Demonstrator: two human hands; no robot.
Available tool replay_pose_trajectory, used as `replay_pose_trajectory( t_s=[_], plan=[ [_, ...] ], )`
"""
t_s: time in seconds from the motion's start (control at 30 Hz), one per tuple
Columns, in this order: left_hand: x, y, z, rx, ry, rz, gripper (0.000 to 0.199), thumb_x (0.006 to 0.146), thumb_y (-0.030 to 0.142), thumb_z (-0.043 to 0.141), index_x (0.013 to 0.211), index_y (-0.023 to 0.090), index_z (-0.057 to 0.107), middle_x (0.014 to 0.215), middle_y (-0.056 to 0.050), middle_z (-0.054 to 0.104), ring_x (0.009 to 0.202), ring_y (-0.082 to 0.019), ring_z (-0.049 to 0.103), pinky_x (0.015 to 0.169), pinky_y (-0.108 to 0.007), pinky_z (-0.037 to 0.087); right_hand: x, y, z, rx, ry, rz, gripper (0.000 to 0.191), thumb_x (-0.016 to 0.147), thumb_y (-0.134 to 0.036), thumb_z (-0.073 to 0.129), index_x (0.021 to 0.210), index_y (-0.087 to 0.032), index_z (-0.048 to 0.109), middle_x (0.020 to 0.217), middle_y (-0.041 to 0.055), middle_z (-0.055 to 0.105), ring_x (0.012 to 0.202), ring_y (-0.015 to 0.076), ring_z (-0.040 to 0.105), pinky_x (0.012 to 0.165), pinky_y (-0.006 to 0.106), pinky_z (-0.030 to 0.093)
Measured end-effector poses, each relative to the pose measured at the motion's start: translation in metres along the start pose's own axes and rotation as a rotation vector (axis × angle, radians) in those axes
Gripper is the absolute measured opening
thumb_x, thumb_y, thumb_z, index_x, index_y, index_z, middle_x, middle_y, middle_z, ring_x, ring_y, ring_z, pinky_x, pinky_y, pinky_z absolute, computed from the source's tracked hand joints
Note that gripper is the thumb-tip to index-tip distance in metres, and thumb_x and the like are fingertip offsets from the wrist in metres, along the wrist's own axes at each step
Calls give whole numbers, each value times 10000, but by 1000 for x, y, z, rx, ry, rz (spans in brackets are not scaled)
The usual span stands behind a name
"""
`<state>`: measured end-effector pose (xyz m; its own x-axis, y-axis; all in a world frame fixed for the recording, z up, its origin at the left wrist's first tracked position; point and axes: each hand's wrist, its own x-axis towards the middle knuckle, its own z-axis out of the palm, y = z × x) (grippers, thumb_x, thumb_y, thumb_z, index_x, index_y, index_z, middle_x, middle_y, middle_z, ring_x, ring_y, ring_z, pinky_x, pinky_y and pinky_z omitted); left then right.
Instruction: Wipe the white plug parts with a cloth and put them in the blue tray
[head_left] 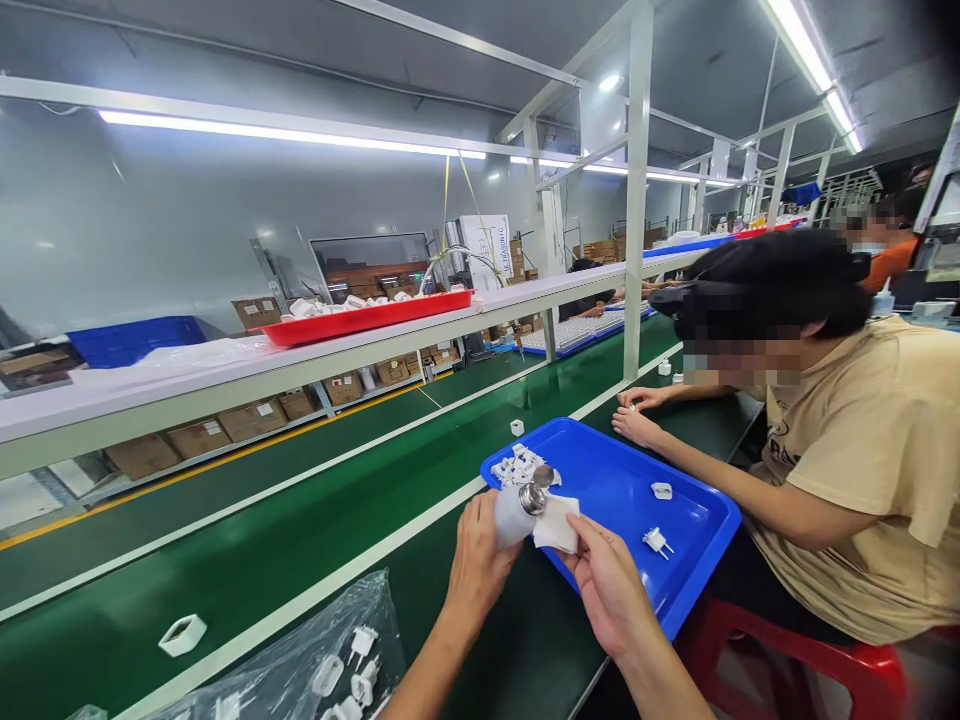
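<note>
My left hand (pixel 480 565) is wrapped around a whitish bottle (pixel 510 516) with a metal neck, tilted to the right. In my right hand (pixel 611 590), a folded white wipe (pixel 556 525) is pinched between thumb and fingers, close against the bottle's neck. Both hands are over the near edge of a blue tray (pixel 600 465). A pile of small white plastic parts (pixel 517 465) lies in its far left corner, partly behind a round metallic lid (pixel 544 476). Farther right in the tray are a white two-pin plug (pixel 658 542) and a white ring-shaped part (pixel 661 491).
A clear plastic bag (pixel 300 640) with white plug parts lies at lower left. White housings (pixel 182 635) sit on the green conveyor belt (pixel 337 515). A red tray (pixel 367 320) rests on the shelf above. A co-worker (pixel 862 430) sits at right by a red stool (pixel 832 655).
</note>
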<state>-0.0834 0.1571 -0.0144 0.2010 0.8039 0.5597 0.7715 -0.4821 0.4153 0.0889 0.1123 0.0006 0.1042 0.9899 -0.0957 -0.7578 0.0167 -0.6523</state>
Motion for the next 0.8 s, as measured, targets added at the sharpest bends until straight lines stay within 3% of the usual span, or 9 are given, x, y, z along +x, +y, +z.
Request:
replay_pose_trajectory(
  t_s=[0.2, 0.4, 0.6, 0.8],
  plan=[
    [-1, -20, 28, -315, 123, -271, 598, 806, 340, 774, 1337, 242, 515, 1286, -94, 650, 1198, -297, 626, 1018, -436, 502, -2, -4, -13, -1, 49, 22, 427, 655, -422, 945, 977, -165, 830, 1011, 65, 813, 1061, 266, 719, 850, 276, 626],
    [13, -59, 52, -435, 294, -559, 581, 828, 352, 773, 1313, 228, 478, 1157, -63, 660, 1048, -267, 657, 922, -456, 544, -14, -5, -36, -19, 146, 54, 463, 583, -422, 986, 929, -155, 830, 1036, 80, 814, 1087, 267, 720, 862, 254, 634],
    [43, -82, 68, -431, 298, -596, 464, 953, 374, 693, 1362, 203, 555, 1287, -98, 633, 1059, -259, 664, 888, -470, 584, -21, 6, -56, -51, 255, 120, 422, 548, -412, 987, 848, -171, 812, 945, 83, 817, 1006, 320, 756, 765, 327, 675],
    [59, -88, 72, -326, 172, -564, 500, 940, 362, 711, 1385, 207, 544, 1324, -102, 623, 1139, -284, 645, 959, -513, 558, -17, 21, -67, -88, 284, 165, 374, 574, -407, 961, 831, -193, 795, 947, 90, 818, 979, 345, 768, 743, 380, 684]
  ],
)
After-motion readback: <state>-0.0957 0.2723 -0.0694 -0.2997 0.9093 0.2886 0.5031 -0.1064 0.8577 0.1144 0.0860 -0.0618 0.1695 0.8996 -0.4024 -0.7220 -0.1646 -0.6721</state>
